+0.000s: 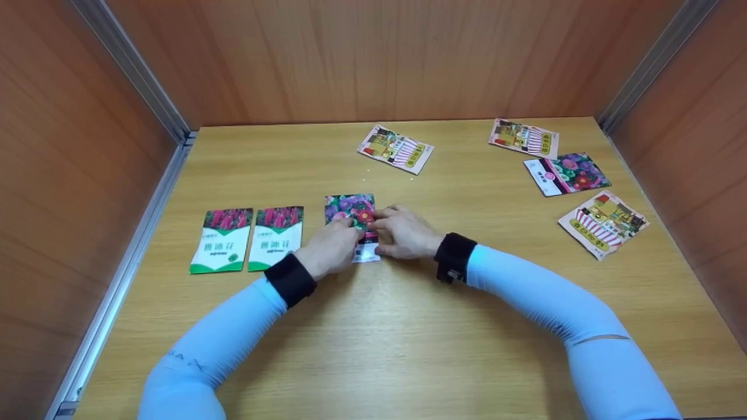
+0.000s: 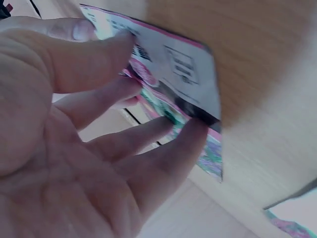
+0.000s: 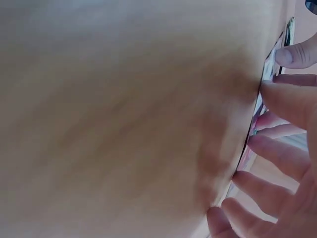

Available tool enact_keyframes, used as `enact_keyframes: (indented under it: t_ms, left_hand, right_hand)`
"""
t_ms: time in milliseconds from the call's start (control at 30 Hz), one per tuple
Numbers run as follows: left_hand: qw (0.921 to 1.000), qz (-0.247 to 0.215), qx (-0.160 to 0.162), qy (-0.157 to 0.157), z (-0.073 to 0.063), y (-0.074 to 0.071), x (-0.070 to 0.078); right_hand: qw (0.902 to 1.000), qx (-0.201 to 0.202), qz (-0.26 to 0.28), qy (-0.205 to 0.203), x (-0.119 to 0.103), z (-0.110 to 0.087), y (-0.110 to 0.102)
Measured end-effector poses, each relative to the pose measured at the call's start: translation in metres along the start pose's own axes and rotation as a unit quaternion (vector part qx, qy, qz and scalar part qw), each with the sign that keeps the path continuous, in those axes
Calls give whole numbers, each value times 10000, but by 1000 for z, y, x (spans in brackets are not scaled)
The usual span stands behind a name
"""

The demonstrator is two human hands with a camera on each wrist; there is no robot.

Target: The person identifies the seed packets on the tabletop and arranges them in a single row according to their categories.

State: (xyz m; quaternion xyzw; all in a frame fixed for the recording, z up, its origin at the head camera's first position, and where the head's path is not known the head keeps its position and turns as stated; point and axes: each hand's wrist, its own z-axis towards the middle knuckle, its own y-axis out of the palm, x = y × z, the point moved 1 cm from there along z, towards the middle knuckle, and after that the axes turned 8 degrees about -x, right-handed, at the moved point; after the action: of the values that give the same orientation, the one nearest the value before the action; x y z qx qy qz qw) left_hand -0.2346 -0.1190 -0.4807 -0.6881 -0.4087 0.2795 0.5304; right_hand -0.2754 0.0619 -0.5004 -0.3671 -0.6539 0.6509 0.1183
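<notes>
A seed packet with purple and red flowers (image 1: 349, 202) lies upright on the table between both hands. The left hand (image 1: 331, 248) reaches onto its left side; in the left wrist view, thumb and extended fingertips rest on the packet's face (image 2: 190, 69). From the other side, the right hand (image 1: 402, 233) touches the packet's right edge with spread fingertips, seen edge-on in the right wrist view. Left of the hands stand two white and green packets with pink flowers, an outer one (image 1: 220, 248) and an inner one (image 1: 275, 233), side by side in the same row.
A striped pink packet (image 1: 395, 149) lies tilted at the back middle. On the right are another striped packet (image 1: 523, 138), a purple-flowered packet (image 1: 567, 174) touching it, and a third striped one (image 1: 604, 224). Wooden walls (image 1: 373, 64) enclose the table's back and sides.
</notes>
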Motion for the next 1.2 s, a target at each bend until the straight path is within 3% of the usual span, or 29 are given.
enact_keyframes:
  t_ms: [367,600,867,1200]
  left_hand:
    - [9988,-30,24,-491,-13,4,-2]
    - [9988,30,353,-334,-17,5,-5]
    - [9994,243,51,-246,-19,5,-6]
    - [9994,13,-63,-343,-21,3,-13]
  right_hand:
    - [9984,-179,-473,261,-18,15,3]
    - [9972,-17,-745,107,-23,15,7]
    - [9956,-69,-930,-12,-27,15,7]
    - [9936,-224,-1108,23,-34,20,9]
